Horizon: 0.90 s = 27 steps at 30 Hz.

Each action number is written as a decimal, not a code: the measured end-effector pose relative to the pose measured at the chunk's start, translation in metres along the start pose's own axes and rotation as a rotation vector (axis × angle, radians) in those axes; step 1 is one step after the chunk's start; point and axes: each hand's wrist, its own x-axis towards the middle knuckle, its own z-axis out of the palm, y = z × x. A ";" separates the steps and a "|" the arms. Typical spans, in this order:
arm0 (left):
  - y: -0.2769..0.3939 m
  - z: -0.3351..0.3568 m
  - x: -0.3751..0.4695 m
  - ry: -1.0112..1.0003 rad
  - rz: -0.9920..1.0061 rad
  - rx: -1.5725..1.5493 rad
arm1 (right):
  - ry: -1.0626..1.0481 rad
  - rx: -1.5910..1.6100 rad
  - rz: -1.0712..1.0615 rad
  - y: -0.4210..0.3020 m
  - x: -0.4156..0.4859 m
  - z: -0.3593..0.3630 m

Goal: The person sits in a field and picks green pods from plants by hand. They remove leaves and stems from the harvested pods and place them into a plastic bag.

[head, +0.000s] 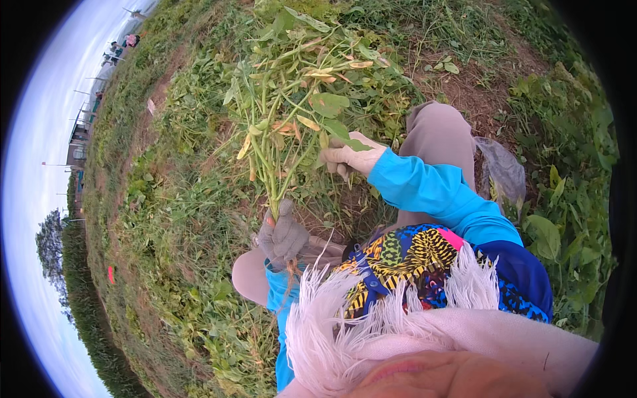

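Note:
My left hand (283, 231), in a grey knit glove, is closed around the lower stems of an uprooted bean plant (268, 169). Thin roots hang below the fist. The plant's stems fan out away from me, bearing green and yellowing pods (308, 123) and a few leaves. My right hand (348, 156), pale and perhaps thinly gloved, is at the right side of the bunch with its fingers curled beside a pod and a green leaf (329, 104). Leaves partly cover its fingertips, so whether they pinch anything cannot be told.
Cut or pulled plants (199, 199) and weeds cover the ground around my bent knees. A clear plastic bag (502, 171) lies by my right knee. Leafy plants (567, 199) grow at the right. A red object (111, 275) lies farther off at the left, with buildings and trees beyond.

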 end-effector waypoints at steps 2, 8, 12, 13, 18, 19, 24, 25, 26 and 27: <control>0.005 0.002 0.003 -0.037 0.018 -0.007 | 0.087 0.005 -0.013 -0.006 -0.008 0.002; 0.008 0.008 0.010 -0.078 0.059 -0.005 | 0.276 -0.033 -0.046 -0.018 -0.017 -0.002; 0.007 0.011 0.009 -0.046 0.109 -0.023 | 0.270 -0.027 -0.124 -0.012 -0.017 -0.002; 0.008 0.011 0.007 -0.039 0.120 -0.028 | 0.257 -0.032 -0.130 -0.012 -0.018 -0.003; 0.012 0.002 0.005 -0.067 0.074 0.053 | 0.197 0.009 -0.107 -0.007 -0.015 -0.010; 0.012 0.000 0.005 -0.075 0.062 0.067 | 0.176 0.038 -0.065 -0.005 -0.013 -0.010; -0.001 0.042 0.010 0.590 -0.039 1.274 | -0.027 0.145 0.124 -0.002 -0.017 -0.003; -0.005 0.043 0.012 0.739 -0.082 1.552 | -0.044 0.231 0.122 0.003 -0.012 -0.001; -0.009 0.037 0.012 0.702 -0.082 1.743 | -0.052 0.315 0.126 0.010 -0.010 -0.001; -0.013 0.030 0.012 0.657 -0.082 1.933 | -0.055 0.386 0.131 0.016 -0.006 -0.003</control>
